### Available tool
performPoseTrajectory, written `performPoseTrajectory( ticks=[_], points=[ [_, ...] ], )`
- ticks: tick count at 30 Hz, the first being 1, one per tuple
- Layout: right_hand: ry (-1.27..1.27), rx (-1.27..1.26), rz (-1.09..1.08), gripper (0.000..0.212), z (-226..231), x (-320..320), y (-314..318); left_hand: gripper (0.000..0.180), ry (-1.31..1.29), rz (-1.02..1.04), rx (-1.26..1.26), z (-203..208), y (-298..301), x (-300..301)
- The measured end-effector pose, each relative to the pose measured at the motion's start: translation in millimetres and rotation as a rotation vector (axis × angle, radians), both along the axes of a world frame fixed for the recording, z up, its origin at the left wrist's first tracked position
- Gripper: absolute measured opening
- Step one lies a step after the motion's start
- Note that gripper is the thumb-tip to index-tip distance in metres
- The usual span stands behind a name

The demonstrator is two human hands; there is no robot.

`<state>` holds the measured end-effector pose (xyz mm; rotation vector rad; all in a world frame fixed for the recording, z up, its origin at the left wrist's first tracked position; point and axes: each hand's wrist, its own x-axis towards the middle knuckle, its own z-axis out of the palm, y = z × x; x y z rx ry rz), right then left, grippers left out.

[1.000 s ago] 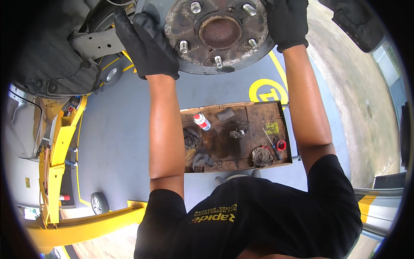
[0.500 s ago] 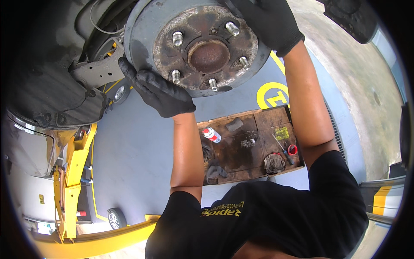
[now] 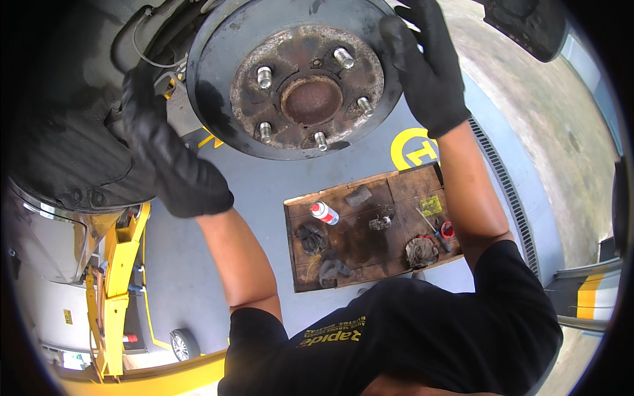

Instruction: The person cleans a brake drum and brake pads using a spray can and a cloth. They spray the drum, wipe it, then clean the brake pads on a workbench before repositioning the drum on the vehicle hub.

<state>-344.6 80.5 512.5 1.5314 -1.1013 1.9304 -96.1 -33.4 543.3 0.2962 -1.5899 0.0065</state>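
1. We had the brake disc (image 3: 300,66) before us at the far side of the scene, below the dark underside of the vehicle (image 3: 72,125), its rusted face and five studs (image 3: 264,78) turned toward us.
2. We judged it a heavy, stiff piece, probably metal throughout, unlikely to bend or crack under our palms.
3. The smooth grey outer band bore darker patches; if those were wet or oily, we thought it could slip, though we could not tell.
4. We reckoned the best hold was the outer rim, one palm at left and one at right, so that both shared the weight.
5. The studs and the rusty centre cap (image 3: 310,100) looked rough, and we considered them poorer places to grip.
6. Our gloved left hand (image 3: 165,142) was released, its fingers extended and grasping nothing, to the left of the disc and clear of its rim.
7. Our gloved right hand (image 3: 429,72) was at the disc's right edge, fingers spread, not clenched; the thumb overlapped the rim in our view, but we could not tell whether it touched.
8. So the disc lay between our two hands, nearer the right, while the brown work tray (image 3: 370,254), with a spray can (image 3: 324,212) and a screwdriver (image 3: 443,244), sat lower and nearer us.
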Motion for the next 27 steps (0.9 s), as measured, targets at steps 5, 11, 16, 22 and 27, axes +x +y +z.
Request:
performPoseTrajectory(
  ticks=[5, 11, 16, 22, 27],
  points=[
    [-0.016, 0.054, 0.048, 0.055, 15.9, -3.7, -19.4, 0.066, 0.012, 0.054, 0.068, -1.0, -23.4, -27.1],
    [-0.188, -0.033, 0.203, 0.057, -39.8, -13.8, -42.4, 0.057, -0.137, -0.044, 0.023, -2.1, -19.1, -16.6],
    [-0.211, -0.111, 0.097, 0.054, -58.5, 4.6, -36.3, 0.056, -0.119, -0.098, -0.040, -13.9, -19.6, -21.4],
    [0.245, 0.026, 0.066, 0.057, 36.1, -10.0, -22.2, 0.078, 0.052, 0.392, -0.035, -115.7, -9.1, -52.3],
    [0.486, 0.246, 0.141, 0.056, 64.0, -38.5, -50.0, 0.084, 0.296, 0.144, 0.403, -166.8, 17.8, -84.8]
  ],
)
